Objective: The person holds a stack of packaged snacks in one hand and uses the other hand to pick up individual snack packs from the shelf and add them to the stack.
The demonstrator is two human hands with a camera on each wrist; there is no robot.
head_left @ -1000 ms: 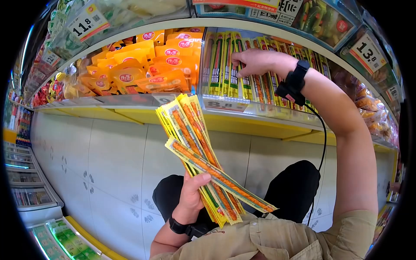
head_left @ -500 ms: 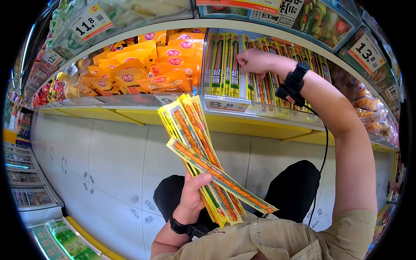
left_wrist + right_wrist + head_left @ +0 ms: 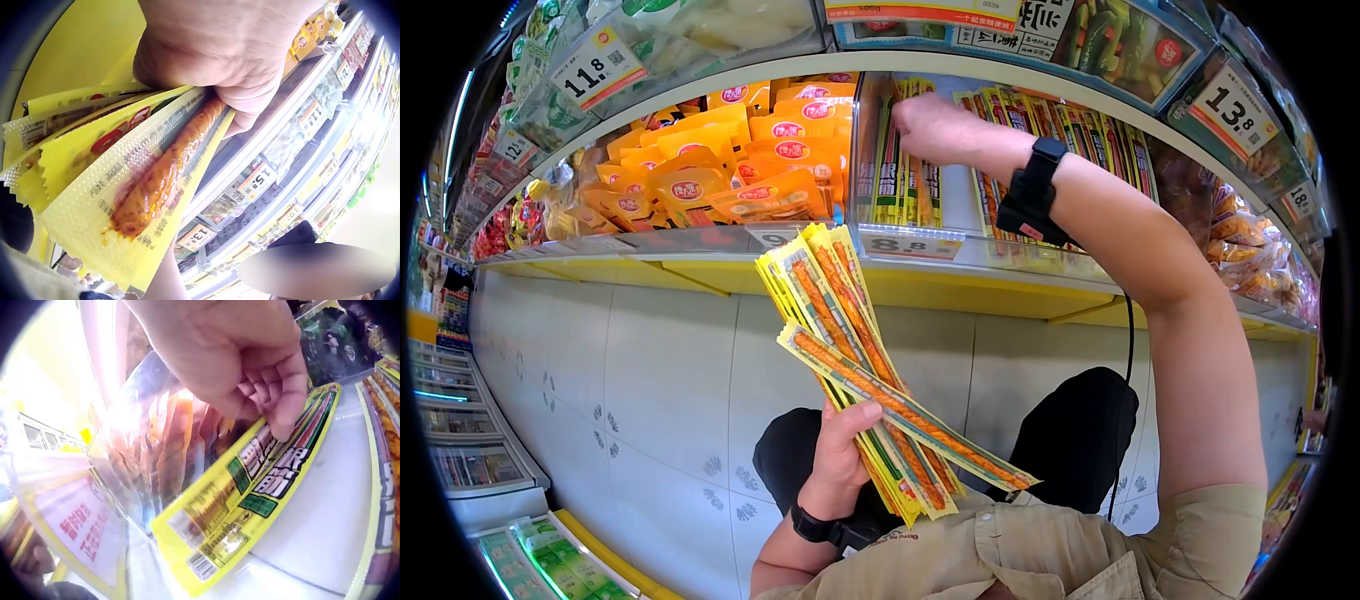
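My left hand [image 3: 842,445] grips a fanned bunch of long, flat yellow snack-stick packets [image 3: 828,305] above my lap. Orange sticks show through their clear fronts, and one packet lies slantwise across the others. In the left wrist view, packet ends [image 3: 125,187] splay out below the hand. My right hand [image 3: 945,130] reaches into the shelf bin, over yellow packets [image 3: 925,200] at its left side. The right wrist view shows the thumb and curled fingers pinching the edge of those packets [image 3: 269,481], which lean against the clear divider.
More stick packets [image 3: 1060,130] stand in the bin's right part, beyond a strip of white bin floor [image 3: 960,200]. Orange pouches [image 3: 690,185] fill the neighbouring bin. A clear front lip with a price tag [image 3: 910,244] edges the shelf. A cable [image 3: 1128,400] hangs from my right wrist.
My right hand has moved left within the bin, and the left-side packets now sit closer together. The bare strip of bin floor has widened. My left hand keeps its bunch in place.
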